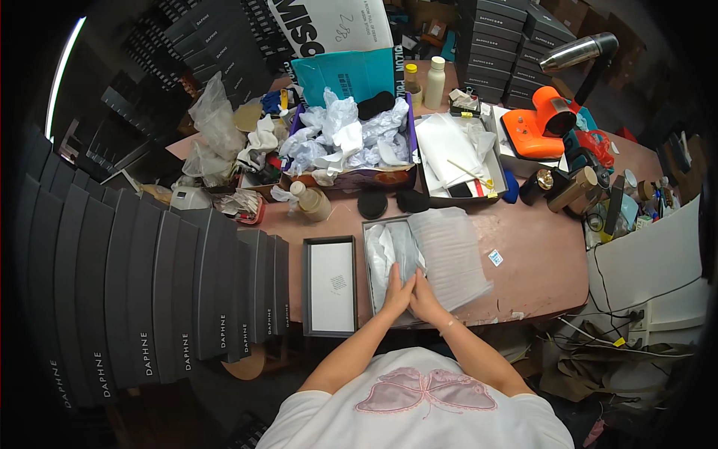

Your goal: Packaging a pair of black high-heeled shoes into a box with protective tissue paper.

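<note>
Head view: you stand at a pinkish surface [542, 258], both forearms reaching in from the lower edge.
Wrapped bundle [406, 245]: pale grey, lies lengthwise in the right part of the open box [369, 258]; most of it extends beyond your fingertips, its near end beneath them.
Left hand [397, 293]: over the box's near half, fingers pointing away from you, at the bundle's near left side.
Right hand [425, 298]: just beside the left, at the bundle's near right side.
Hand state: together, fingers close to each other on the bundle; cannot tell whether either has a grip.
White paper [380, 251]: inside the box, left of the bundle.
Translucent sheet [452, 254]: ribbed, spread from the box's right side onto the surface, right of your hands.
Shallow tray [330, 258]: dark rim, white inside, just left of the box.
Black round pad [372, 204]: just beyond the box's far edge.
Dark boxes [134, 284]: packed in a row, far left.
</note>
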Motion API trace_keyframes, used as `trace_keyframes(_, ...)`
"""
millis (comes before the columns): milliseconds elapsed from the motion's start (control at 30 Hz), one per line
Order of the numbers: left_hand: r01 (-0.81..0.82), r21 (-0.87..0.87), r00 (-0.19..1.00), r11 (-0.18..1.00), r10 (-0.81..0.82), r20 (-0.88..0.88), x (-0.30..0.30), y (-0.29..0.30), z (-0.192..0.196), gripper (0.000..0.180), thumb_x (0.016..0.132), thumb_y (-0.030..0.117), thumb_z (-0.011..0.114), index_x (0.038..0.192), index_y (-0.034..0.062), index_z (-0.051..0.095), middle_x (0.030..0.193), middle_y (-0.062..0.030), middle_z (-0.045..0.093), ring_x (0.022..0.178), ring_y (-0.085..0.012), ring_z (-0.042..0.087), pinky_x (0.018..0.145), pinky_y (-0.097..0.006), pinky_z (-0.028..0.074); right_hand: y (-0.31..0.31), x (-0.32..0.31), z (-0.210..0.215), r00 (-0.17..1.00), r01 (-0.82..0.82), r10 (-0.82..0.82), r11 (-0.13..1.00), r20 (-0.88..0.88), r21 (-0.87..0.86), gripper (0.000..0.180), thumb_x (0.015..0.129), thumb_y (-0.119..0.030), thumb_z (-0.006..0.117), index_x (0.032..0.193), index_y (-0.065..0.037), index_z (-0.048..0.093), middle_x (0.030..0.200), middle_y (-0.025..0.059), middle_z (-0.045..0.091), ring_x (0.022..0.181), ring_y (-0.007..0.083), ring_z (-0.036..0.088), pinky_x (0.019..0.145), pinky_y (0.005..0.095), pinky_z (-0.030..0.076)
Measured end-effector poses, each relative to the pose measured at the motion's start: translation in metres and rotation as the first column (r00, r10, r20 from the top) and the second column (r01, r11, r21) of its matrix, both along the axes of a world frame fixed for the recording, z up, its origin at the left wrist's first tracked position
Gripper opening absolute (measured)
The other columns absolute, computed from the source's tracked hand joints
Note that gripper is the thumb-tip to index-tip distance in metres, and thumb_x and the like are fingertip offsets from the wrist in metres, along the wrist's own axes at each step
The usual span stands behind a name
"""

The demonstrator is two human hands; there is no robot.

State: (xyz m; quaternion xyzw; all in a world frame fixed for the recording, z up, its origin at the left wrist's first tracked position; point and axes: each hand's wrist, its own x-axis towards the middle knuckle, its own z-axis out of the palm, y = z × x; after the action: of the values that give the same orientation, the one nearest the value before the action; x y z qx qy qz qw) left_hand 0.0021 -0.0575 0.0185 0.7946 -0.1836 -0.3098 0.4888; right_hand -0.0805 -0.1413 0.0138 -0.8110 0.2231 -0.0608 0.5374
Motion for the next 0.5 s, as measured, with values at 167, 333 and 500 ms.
trace_keyframes(167,0.097,0.176,0.986,0.980,-0.119,0.120,-0.026,0.066,-0.029,0.097,0.078,0.033,0.072,0.142,-0.0101,0.013,0.147,-0.0306,0.020,0.138,-0.0402,0.023,0.112,-0.040,0.023,-0.035,-0.118,0.063,0.821,-0.020,0.465,0.602,-0.331,0.798,0.029,0.091,-0.010,0.054,0.114,0.006,0.058,0.098,0.0074,0.067,0.077,0.0125,0.064,0.068,0.0255,0.052)
trace_keyframes(333,0.035,-0.023,0.999,0.999,-0.035,-0.016,-0.038,0.052,-0.026,0.099,0.071,0.026,0.079,0.143,-0.0060,0.018,0.143,-0.0275,0.032,0.134,-0.0359,0.032,0.109,-0.038,0.029,-0.033,-0.143,-0.004,0.891,0.030,0.034,0.991,-0.453,0.133,0.032,0.084,-0.012,0.058,0.111,0.005,0.060,0.099,0.0134,0.066,0.081,0.0228,0.064,0.072,0.0335,0.051)
trace_keyframes(500,0.006,-0.307,0.995,0.952,-0.037,-0.096,-0.033,0.068,-0.036,0.078,0.078,0.015,0.071,0.141,-0.0006,0.029,0.136,-0.0197,0.045,0.124,-0.0257,0.046,0.103,-0.034,0.038,0.010,-0.049,0.071,0.956,-0.160,0.201,0.968,0.215,-0.193,0.077,0.084,-0.032,0.066,0.143,-0.001,0.027,0.145,0.0249,0.031,0.131,0.0352,0.038,0.107,0.0390,0.031)
